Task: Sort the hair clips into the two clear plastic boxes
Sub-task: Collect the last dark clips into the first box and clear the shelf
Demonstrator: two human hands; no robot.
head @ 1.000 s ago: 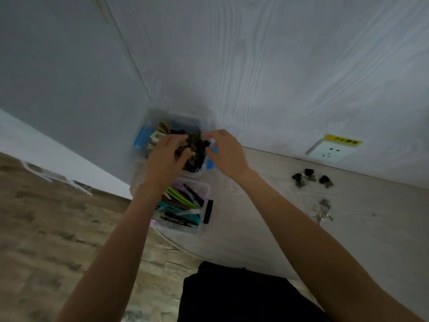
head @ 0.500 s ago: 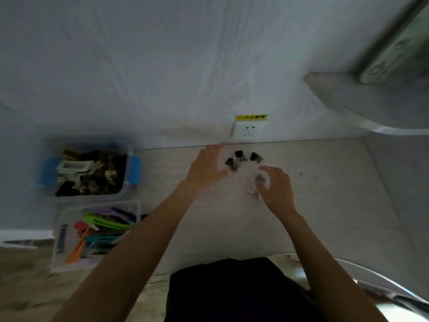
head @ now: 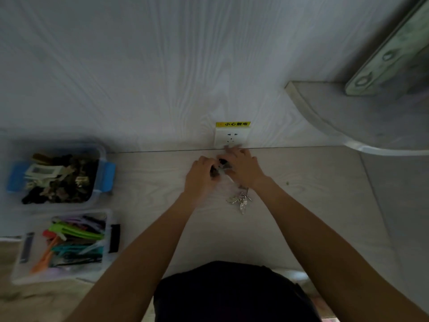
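While both hands meet at the back of the desk, I count two clear plastic boxes at the left edge: the far clear box with blue latches [head: 55, 173], full of dark brown and black hair clips [head: 67, 180], and the near clear box with black latches [head: 62, 245], full of long bright clips in green, orange, teal and purple [head: 74, 240]. I make out one small cluster of dark clips [head: 220, 167] between the hands, too hidden and blurred to count, and one bunch of silvery metal clips [head: 240, 201] lying just in front of the right wrist.

All of it sits on a pale wood-grain desktop [head: 301, 205], which meets a white wood-grain wall panel [head: 139, 77]. One white wall socket with a yellow warning label [head: 232, 135] sits just behind the hands, and a curved grey shelf [head: 359, 117] juts out at upper right.

My left hand [head: 200, 177] has its fingers curled in round the dark cluster. My right hand [head: 243, 167] has loosely bent fingers laid over the same cluster; I cannot tell whether it pinches anything.
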